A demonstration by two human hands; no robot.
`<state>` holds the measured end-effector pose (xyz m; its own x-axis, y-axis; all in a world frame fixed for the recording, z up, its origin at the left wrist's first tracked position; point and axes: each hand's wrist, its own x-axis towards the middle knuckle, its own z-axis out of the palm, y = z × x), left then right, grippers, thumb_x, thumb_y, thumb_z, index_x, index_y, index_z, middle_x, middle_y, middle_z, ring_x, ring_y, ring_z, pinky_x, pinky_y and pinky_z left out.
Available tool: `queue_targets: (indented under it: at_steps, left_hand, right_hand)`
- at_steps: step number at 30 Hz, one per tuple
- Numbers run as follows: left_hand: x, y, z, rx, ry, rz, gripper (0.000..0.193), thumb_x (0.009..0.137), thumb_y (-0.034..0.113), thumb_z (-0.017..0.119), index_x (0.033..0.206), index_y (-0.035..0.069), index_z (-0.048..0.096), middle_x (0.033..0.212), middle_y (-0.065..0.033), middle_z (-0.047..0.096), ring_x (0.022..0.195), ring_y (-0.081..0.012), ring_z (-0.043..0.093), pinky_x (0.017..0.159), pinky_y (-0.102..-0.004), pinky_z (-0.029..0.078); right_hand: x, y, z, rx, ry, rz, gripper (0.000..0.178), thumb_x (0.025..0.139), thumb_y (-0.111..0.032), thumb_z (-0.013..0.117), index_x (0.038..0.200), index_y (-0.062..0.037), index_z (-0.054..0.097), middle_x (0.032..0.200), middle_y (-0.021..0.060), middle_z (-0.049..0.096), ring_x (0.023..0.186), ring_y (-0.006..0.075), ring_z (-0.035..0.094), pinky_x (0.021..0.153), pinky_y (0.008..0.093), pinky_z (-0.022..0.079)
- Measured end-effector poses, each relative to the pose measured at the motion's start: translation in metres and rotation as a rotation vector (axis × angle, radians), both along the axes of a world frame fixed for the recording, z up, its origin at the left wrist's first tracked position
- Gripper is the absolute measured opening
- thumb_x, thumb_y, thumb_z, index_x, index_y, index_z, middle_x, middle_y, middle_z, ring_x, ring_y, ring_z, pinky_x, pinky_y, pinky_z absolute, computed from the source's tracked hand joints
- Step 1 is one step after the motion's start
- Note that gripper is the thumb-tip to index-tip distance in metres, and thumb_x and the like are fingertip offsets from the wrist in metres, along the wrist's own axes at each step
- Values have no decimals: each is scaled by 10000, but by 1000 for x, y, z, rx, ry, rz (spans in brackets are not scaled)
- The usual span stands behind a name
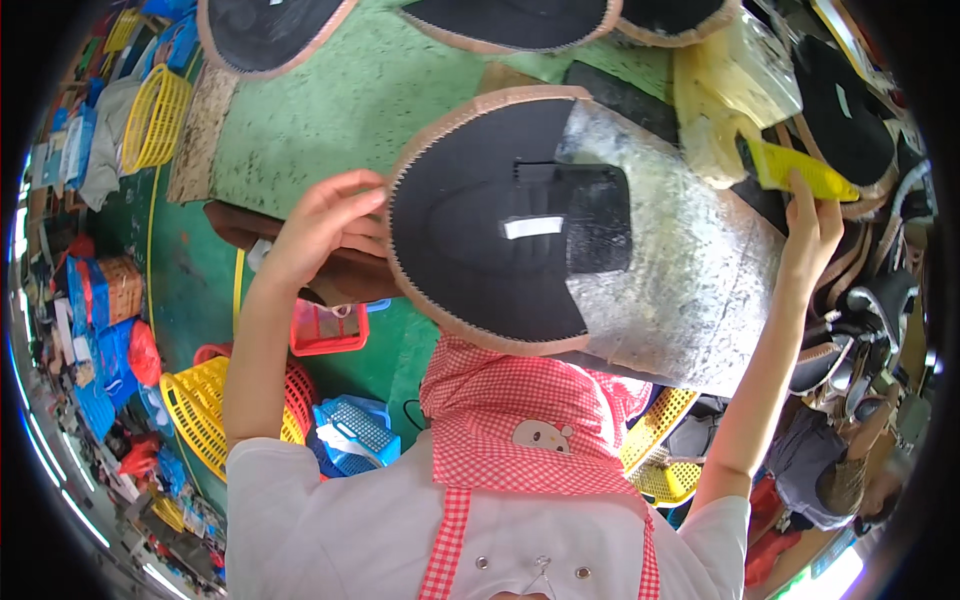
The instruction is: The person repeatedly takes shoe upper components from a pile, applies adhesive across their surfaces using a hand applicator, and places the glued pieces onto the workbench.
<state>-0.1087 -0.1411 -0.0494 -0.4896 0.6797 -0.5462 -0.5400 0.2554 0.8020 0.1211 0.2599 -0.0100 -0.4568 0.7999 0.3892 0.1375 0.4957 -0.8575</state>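
A large rounded black panel [470, 220] with a brown, notched folded edge lies before me, bearing a small white label and a black square patch. Its right side meets a grey, silver-smeared board [690, 260]. At the panel's left rim is my left hand [335, 225], its fingers spread and touching the edge; some fingertips are hidden by the rim. Beyond the board's right side, my right hand [815, 225] is closed on a flat yellow tool [805, 170] with a dark end. Its exact kind is unclear.
Similar black panels lie on the green worktable [310, 130] at its far side. A yellowish plastic bag [735, 80] stands near the tool. Shoe parts pile up at right [885, 310], with another person [820, 470] below them. Yellow baskets [200, 405] and a red basket [330, 327] sit lower left.
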Motion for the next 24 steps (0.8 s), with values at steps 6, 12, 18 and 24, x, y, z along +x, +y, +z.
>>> queue_targets:
  at_steps: [6, 12, 18, 24]
  left_hand:
    - [2, -3, -11, 16, 47, -21, 179, 943, 211, 584, 1010, 47, 559, 939, -48, 650, 804, -148, 664, 674, -281, 556]
    - [5, -7, -13, 17, 99, -6, 167, 942, 199, 588, 985, 40, 566, 916, -65, 665, 806, -159, 669, 679, -281, 556]
    - [9, -5, -14, 91, 110, -3, 176, 945, 189, 580, 987, 18, 569, 914, -68, 672, 805, -159, 670, 688, -291, 561]
    - [11, -6, -15, 67, 188, -33, 155, 961, 187, 554, 993, 35, 555, 900, -62, 678, 805, -146, 674, 687, -278, 554]
  right_hand:
    - [-64, -119, -7, -237, -302, 304, 233, 852, -194, 715, 786, 22, 655, 540, -21, 513, 466, 45, 382, 435, 236, 285]
    - [-98, -176, -9, 137, -245, 560, 127, 825, -164, 704, 882, -50, 715, 617, 109, 621, 449, 193, 538, 459, 315, 435]
    - [-82, -157, -11, 351, -436, 1360, 317, 703, 8, 608, 983, -100, 712, 969, 74, 701, 816, 248, 686, 650, 336, 551]
    - [-56, -121, 57, 114, -652, 1322, 266, 736, 64, 638, 911, -104, 749, 877, 67, 727, 762, 211, 713, 679, 312, 582]
